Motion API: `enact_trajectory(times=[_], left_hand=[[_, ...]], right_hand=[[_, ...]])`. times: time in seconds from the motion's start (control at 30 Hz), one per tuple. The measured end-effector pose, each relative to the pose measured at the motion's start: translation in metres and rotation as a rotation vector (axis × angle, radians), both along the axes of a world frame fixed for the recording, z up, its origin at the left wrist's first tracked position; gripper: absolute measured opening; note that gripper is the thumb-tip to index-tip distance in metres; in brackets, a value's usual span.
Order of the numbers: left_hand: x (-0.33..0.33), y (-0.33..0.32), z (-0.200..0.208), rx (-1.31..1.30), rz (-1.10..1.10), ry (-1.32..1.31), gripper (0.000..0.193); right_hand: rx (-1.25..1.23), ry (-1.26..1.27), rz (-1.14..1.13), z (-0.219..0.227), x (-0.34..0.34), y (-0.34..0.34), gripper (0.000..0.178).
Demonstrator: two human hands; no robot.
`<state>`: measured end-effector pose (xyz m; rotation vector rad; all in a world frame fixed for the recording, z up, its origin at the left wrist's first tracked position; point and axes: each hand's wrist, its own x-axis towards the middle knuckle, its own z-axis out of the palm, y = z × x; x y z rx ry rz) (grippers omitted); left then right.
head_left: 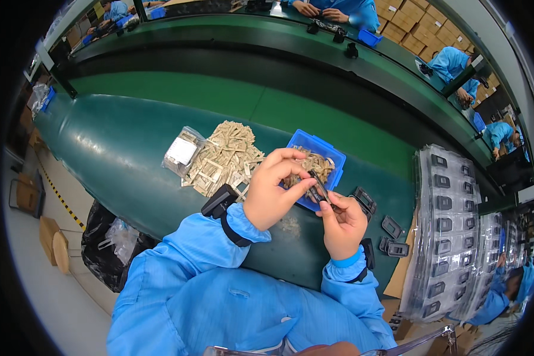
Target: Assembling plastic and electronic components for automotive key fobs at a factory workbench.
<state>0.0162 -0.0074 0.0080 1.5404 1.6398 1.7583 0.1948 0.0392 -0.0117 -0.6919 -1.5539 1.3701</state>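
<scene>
A small black plastic part (318,185) is held up between my two hands, above the front edge of the blue bin (339,159). The fingers of my right hand (345,224) pinch its lower end. My left hand (274,191) has thumb and fingertips closed together at its upper end; whether something tiny is also between them is too small to tell. Small beige strips (313,159) fill the bin behind the hands. A larger loose pile of beige strips (228,155) lies on the green table to the left of the bin.
A clear bag with a white label (182,151) leans against the pile. Several black plastic frames (391,226) lie right of my right hand. Stacked clear trays (445,231) of black parts stand at the right edge. Other people work across the bench (231,35).
</scene>
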Motion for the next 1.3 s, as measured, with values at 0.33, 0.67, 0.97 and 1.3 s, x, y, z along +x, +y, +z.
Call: enact_trajectory(times=[0.33, 0.67, 0.97, 1.3], left_hand=[[0.000, -0.001, 0.003, 0.025, -0.131, -0.237, 0.009], [-0.002, 0.003, 0.000, 0.196, -0.033, 0.210, 0.013], [-0.014, 0.008, 0.002, 0.053, 0.097, 0.538, 0.012], [-0.001, -0.001, 0.010, -0.121, -0.407, -0.095, 0.024]], right_hand=[[0.125, 0.054, 0.174, -0.002, 0.002, 0.002, 0.035], [-0.077, 0.093, 0.057, 0.008, 0.005, 0.003, 0.042], [-0.272, 0.129, 0.013, 0.023, 0.008, 0.011, 0.034], [-0.249, 0.144, 0.264, 0.016, 0.012, 0.007, 0.021]])
